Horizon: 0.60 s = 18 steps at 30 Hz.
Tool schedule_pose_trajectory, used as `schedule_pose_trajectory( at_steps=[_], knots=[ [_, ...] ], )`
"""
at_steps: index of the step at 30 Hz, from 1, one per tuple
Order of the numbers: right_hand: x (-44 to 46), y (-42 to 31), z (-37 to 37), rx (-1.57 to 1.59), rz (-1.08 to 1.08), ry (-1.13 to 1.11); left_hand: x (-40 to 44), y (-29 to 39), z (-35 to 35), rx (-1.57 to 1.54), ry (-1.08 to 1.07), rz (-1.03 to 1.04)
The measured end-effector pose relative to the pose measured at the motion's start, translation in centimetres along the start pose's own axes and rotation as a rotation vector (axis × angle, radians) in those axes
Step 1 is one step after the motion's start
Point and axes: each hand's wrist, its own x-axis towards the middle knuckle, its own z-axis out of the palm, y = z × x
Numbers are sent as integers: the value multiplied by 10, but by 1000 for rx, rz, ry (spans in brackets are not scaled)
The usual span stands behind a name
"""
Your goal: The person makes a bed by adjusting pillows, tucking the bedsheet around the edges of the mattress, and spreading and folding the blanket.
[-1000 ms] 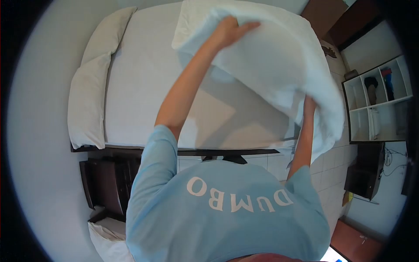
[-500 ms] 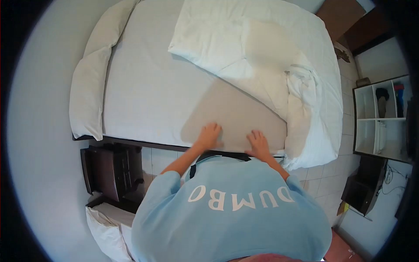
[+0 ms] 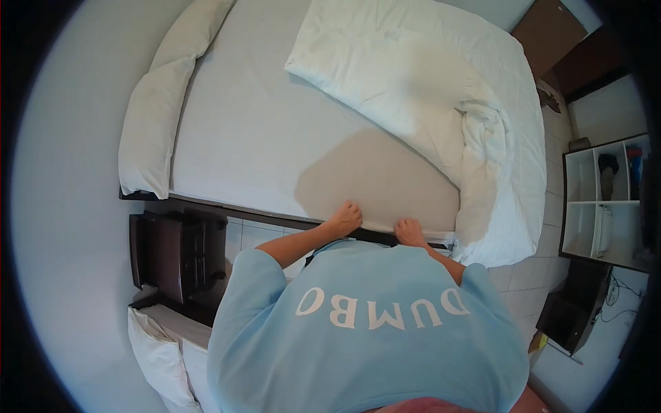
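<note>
A pale fitted-looking bed sheet (image 3: 255, 131) covers the mattress in front of me. My left hand (image 3: 346, 218) is at the near edge of the mattress, fingers curled onto the sheet there. A short way to its right, my right hand (image 3: 411, 232) also has bent fingers closed on the sheet at the edge. The undersides of both hands are hidden. A white duvet (image 3: 385, 76) lies folded back across the far right part of the bed, its corner bunched up.
White pillows (image 3: 153, 113) line the left end of the bed. Below them stands a dark wooden nightstand (image 3: 175, 251), with another bed's pillow (image 3: 158, 351) nearer me. A white cubby shelf (image 3: 595, 203) stands at the right, beside a dark cabinet (image 3: 571, 310).
Both hands have drawn back toward me from the sheet's top to the mattress edge, and their spread fingers have curled in. The view has shifted slightly.
</note>
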Motion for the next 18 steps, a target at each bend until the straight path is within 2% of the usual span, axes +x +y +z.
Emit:
schedule_pose_trajectory(
  at_steps=[1,4,5,8,11,18],
  knots=[
    [2,-5,-1,-22,27,-20,4,0,3,1,-84,28],
    [12,-5,-13,-56,-18,-309,13,-2,5,-42,-249,93],
    [11,-6,-19,-35,-47,-307,14,-2,4,-67,-291,109],
    [9,-10,-24,9,-116,-304,12,-2,6,-196,-226,99],
    [0,-19,-13,21,-133,-326,7,12,12,-267,-296,74],
    [5,-15,7,74,-109,-356,3,18,25,-248,-285,37]
  ],
)
